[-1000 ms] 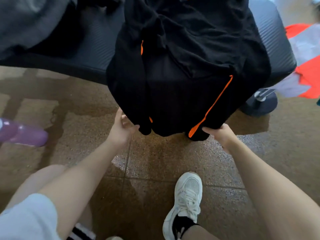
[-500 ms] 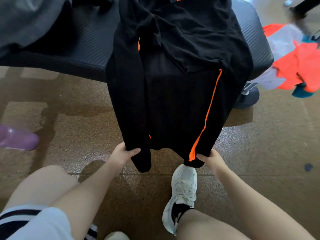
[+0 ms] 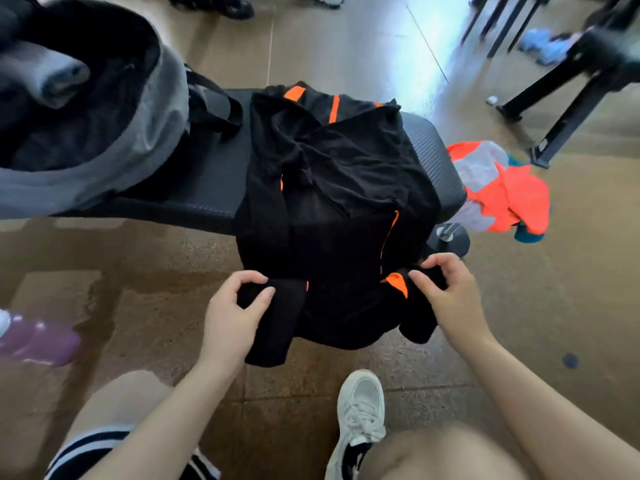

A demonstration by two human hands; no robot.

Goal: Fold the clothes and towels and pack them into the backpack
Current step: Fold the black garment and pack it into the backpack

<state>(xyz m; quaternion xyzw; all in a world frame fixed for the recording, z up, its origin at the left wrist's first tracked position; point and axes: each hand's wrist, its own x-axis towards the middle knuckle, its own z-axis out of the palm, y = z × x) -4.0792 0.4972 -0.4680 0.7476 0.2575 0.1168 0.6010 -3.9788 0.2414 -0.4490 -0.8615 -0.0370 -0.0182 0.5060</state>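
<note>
Both hands, left hand (image 3: pixel 231 318) and right hand (image 3: pixel 450 299), pinch the black garment (image 3: pixel 339 188) at mid-frame; better lift its hem evenly onto the bench (image 3: pixel 207 181).

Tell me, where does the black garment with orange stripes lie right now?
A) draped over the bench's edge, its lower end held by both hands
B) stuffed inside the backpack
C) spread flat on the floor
A: the black garment hangs off the bench, with the left hand and right hand gripping its lower end.
</note>
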